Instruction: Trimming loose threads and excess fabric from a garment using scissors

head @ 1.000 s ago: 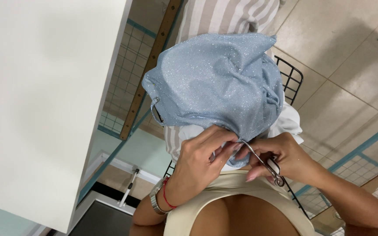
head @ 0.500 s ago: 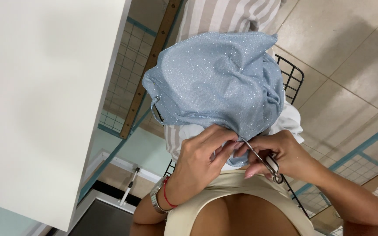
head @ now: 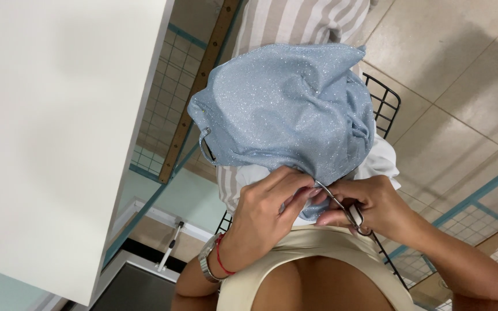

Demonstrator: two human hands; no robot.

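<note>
A light blue glittery fabric (head: pixel 286 112) lies bunched in a heap on my lap, over striped beige and white cloth (head: pixel 306 20). My left hand (head: pixel 263 216) pinches the near edge of the blue fabric, with a watch and a red cord on its wrist. My right hand (head: pixel 376 210) grips small metal scissors (head: pixel 341 204), whose blades point into the fabric edge held by the left fingers. The two hands touch at the fabric's hem.
A white tabletop (head: pixel 59 132) fills the left side. A wooden ruler (head: pixel 200 86) leans along its edge. A black wire basket (head: pixel 384 101) sits under the cloth. Tiled floor (head: pixel 462 75) with teal lines lies to the right.
The hands have shifted only slightly at the fabric edge; the scissors stay at the same spot on the hem.
</note>
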